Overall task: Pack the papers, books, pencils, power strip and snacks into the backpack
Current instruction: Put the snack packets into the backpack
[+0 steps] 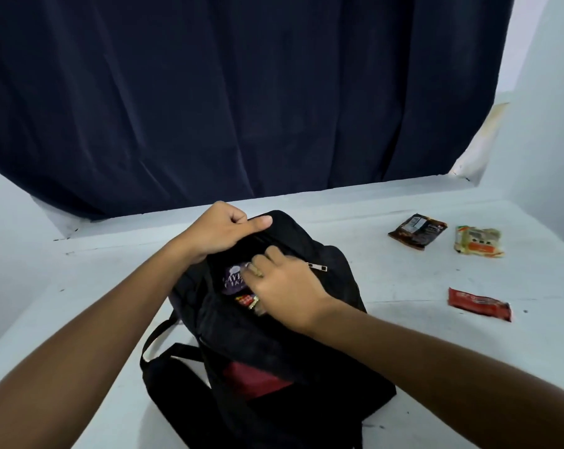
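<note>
A black backpack point(332, 286) with a dark red panel lies on the white table point(436, 345), its top pocket unzipped. My left hand point(222, 231) grips the far rim of the opening and holds it up. My right hand point(283, 283) reaches into the pocket, fingers curled on a purple snack packet point(233, 278) inside. A red patterned packet point(245, 301) shows just under that hand. Three snack packets lie on the table to the right: a dark brown one point(416, 230), a yellow-green one point(478, 241) and a red one point(478, 303).
A dark blue curtain point(241, 92) hangs behind the table's far edge. White walls close in on the left and right. The backpack's straps point(164, 345) trail toward me at the lower left. A metal zip pull point(317, 266) sticks out beside my right hand.
</note>
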`<state>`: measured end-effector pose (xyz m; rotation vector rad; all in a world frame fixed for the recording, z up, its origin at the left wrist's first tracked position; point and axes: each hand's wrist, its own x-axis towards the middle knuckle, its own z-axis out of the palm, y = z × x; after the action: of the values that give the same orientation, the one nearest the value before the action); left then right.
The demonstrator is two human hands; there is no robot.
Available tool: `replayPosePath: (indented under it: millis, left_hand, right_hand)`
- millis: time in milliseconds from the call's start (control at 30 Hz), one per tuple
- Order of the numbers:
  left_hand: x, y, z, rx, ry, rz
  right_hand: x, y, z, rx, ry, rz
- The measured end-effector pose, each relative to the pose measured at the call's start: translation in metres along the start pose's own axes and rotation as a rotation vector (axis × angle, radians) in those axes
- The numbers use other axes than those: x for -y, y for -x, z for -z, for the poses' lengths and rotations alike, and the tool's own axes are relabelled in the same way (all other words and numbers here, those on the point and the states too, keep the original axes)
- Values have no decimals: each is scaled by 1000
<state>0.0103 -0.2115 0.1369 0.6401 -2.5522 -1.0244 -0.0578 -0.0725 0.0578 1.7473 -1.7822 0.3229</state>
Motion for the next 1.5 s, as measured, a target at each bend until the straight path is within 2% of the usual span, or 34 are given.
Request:
replayPosePath:
  millis: [133,233,300,467,567,700,767,867,933,967,1000,1033,1067,1133,1167,1233,1300,1367,1500]
  left_hand:
    - [3,-4,1,-52,28,-20]
    - [5,-6,0,-56,60,-16]
    - [6,-8,-1,-60,72,-15]
    - [12,-12,-2,-67,113,19]
    - [13,-13,-3,-46,167,58]
    - [11,-10,-5,-74,183,63]
    - [11,-8,-7,-77,195,75]
    - [10,-5,-11,-96,192,99]
    - [7,-4,-15,-112,183,115]
    - [6,-4,-17,-120,183,128]
    - [6,-4,-19,-131,188,142]
    - [5,-4,-21,-145,185,157]
    - [6,-4,-22,-159,175,170]
    - [7,-4,-24,-178,158,182]
    - [6,-3,-26,-181,152,183]
    - [5,-1,-26,-158,144,199]
    - [5,-1,-26,-131,145,215]
    - [6,-1,-27,-135,155,201]
    - [8,0,-30,-175,140,191]
  right_hand:
    - [5,-17,-28,160,-34,5]
    - [-4,-36,-25,476,-92,-44]
    - [-8,-41,-18,562,-151,-42]
    - [3,-22,-22,295,-55,-3]
    - [8,-16,-29,292,-59,-51]
    - [-8,-26,-26,476,-167,-79]
    - [-13,-30,-15,521,-307,-78]
    - [-29,-26,22,479,-775,-152]
    - [-48,-14,48,318,-1063,-273]
    - [-60,-6,53,199,-1101,-354]
    - [-76,5,52,108,-1019,-452]
    - [-92,18,44,101,-806,-561]
    - [-111,34,35,194,-521,-656]
    - [-150,81,12,577,-98,-820]
    - [-165,105,0,756,1,-883]
    - [-183,146,-19,1028,55,-996]
    - [-195,177,-35,1196,38,-1145]
    - [-205,196,-44,1183,45,-1232]
    - [-199,203,-46,963,129,-976]
